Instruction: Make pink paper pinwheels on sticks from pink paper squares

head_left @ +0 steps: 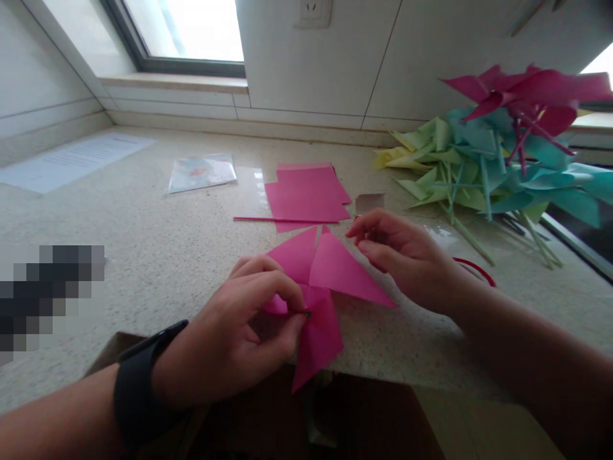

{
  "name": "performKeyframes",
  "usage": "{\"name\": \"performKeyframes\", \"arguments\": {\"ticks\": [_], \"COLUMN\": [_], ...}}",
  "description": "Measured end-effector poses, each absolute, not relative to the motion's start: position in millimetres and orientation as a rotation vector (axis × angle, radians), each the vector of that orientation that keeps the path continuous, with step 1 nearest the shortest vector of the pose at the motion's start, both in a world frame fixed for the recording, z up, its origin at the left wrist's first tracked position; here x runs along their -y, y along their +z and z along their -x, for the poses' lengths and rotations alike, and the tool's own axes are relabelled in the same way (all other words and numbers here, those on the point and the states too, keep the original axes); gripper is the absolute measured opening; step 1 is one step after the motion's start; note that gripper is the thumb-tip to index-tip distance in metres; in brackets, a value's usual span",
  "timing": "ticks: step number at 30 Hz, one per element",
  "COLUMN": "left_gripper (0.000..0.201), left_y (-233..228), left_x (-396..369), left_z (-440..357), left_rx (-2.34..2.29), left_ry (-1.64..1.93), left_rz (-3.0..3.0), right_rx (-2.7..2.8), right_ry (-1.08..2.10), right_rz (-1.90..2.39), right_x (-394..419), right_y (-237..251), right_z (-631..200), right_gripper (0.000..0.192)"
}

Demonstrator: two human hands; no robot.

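A pink paper pinwheel [342, 265], cut into pointed blades, lies at the counter's front edge, with one blade pointing over the edge. My left hand [261, 313] is closed in a pinch on its paper, near the middle. A tiny dark piece [308, 314] shows at those fingertips; its kind is too small to tell. My right hand [402, 255] hovers to the right of the pinwheel, its fingers loosely curled and nothing visible in them. Just behind lies a thin pink stick [287, 220], across the edge of stacked pink paper sheets [309, 195].
Finished pinwheels in green [435, 172], blue [488, 150] and pink [527, 96] are heaped at the right. A small brown piece [371, 202] sits behind my right hand, and a red loop [476, 268] beside that wrist. A clear packet [204, 172] and printed sheet [76, 160] lie left.
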State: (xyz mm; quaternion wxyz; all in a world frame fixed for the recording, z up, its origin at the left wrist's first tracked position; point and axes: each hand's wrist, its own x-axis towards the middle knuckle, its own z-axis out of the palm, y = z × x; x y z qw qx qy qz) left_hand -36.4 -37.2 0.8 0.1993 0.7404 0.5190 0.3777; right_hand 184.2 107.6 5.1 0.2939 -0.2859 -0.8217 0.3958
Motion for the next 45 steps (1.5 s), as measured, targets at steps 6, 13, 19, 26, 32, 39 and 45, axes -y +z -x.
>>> {"name": "performKeyframes", "arguments": {"ticks": [6,13,19,26,32,39,45], "left_gripper": [0.017,0.015,0.014,0.017,0.017,0.020,0.020], "left_y": [2,3,3,4,4,5,5], "left_x": [37,37,36,36,37,37,36], "left_z": [37,39,38,38,37,36,37], "left_rx": [-1.458,-1.462,-1.456,-1.440,-1.436,-1.404,-1.385], "left_ry": [1.026,0.988,1.001,0.976,0.965,0.941,0.926], "left_rz": [-2.100,-2.088,-2.090,-2.109,-2.149,-2.197,-2.211], "right_rx": [2.575,2.762,2.727,2.751,2.590,2.339,2.226], "right_ry": [0.980,0.926,0.942,0.969,0.920,0.992,1.032], "right_rz": [0.332,0.291,0.218,0.238,0.500,0.930,0.944], "right_x": [-130,-132,-131,-130,-126,-120,-117], "right_y": [14,20,21,22,14,-5,-7], "right_z": [-208,-214,-213,-214,-202,-179,-175], "right_gripper": [0.029,0.025,0.009,0.013,0.012,0.022,0.034]}}
